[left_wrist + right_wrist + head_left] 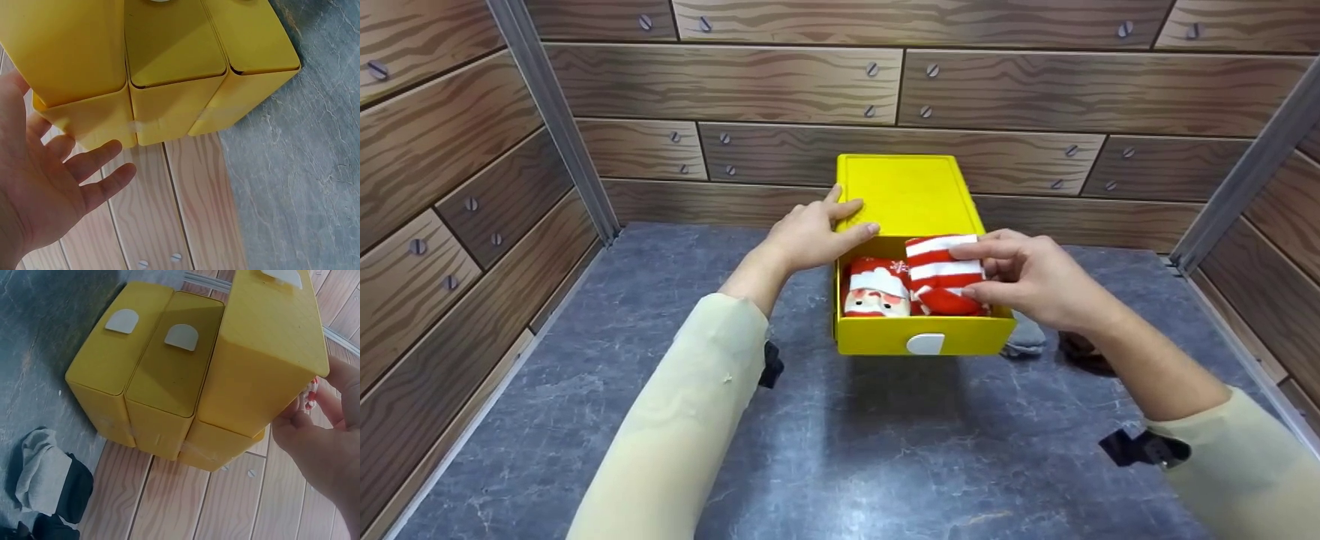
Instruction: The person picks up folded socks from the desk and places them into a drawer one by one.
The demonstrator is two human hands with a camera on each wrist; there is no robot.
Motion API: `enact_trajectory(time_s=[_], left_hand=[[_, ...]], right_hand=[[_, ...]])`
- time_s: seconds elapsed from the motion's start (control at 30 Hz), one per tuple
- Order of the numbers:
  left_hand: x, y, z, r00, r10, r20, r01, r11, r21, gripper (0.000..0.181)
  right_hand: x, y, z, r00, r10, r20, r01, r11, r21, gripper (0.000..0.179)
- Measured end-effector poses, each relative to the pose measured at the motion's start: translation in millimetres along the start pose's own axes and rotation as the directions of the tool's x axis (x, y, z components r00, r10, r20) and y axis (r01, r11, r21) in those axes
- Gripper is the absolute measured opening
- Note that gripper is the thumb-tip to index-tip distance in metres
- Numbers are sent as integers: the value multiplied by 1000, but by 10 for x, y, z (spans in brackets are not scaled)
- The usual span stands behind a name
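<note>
The top drawer (877,337) of a yellow drawer unit (911,195) is pulled out towards me. In its left half lies a folded red sock with a Santa face (877,289). A folded red-and-white striped sock (941,262) sits in the right half, tilted up, and my right hand (1046,281) pinches it between thumb and fingers. A scrap of the striped fabric shows by those fingers in the right wrist view. My left hand (810,238) rests at the unit's top left front edge, thumb and fingers extended.
Two shut drawers sit below, the middle drawer (174,45) and bottom drawer (256,39). Right of the unit, a grey folded sock (1024,335) and a dark one (1084,352) lie on the grey marbled table (720,450). Wood-patterned walls (780,82) enclose the back and sides.
</note>
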State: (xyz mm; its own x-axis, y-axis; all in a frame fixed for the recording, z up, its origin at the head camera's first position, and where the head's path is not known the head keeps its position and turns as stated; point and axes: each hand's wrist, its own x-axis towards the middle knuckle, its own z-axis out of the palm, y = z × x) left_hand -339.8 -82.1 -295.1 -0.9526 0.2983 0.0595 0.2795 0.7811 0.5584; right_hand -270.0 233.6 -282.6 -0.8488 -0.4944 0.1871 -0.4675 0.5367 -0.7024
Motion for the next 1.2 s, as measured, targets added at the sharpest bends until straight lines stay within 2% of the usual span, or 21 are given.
enact_trajectory(time_s=[0.1,0.3,0.4,0.53,0.8,1.2], left_hand=[[4,-1,-1,1000,5,-2,-5,1000,1,77],[1,-3,-1,1000,14,-2,-14,1000,2,77],[-1,-2,-6,1000,13,4,-13,1000,9,77],[-3,-2,-10,1000,14,8,-14,1000,10,78],[0,-12,-6,1000,14,6,-14,1000,12,78],[-6,-15,-11,1000,2,7,-2,1000,4,79]], right_hand=[[-1,-33,20,1000,-20,-4,20,996,-83,45],[9,-14,51,999,-37,-3,35,966,-258,45],[15,28,47,1000,-11,5,12,959,-282,46],[19,44,46,1000,-15,5,16,948,-319,45],[34,104,46,996,-82,-20,67,907,-415,40],[102,107,38,999,-37,38,52,865,-499,38]])
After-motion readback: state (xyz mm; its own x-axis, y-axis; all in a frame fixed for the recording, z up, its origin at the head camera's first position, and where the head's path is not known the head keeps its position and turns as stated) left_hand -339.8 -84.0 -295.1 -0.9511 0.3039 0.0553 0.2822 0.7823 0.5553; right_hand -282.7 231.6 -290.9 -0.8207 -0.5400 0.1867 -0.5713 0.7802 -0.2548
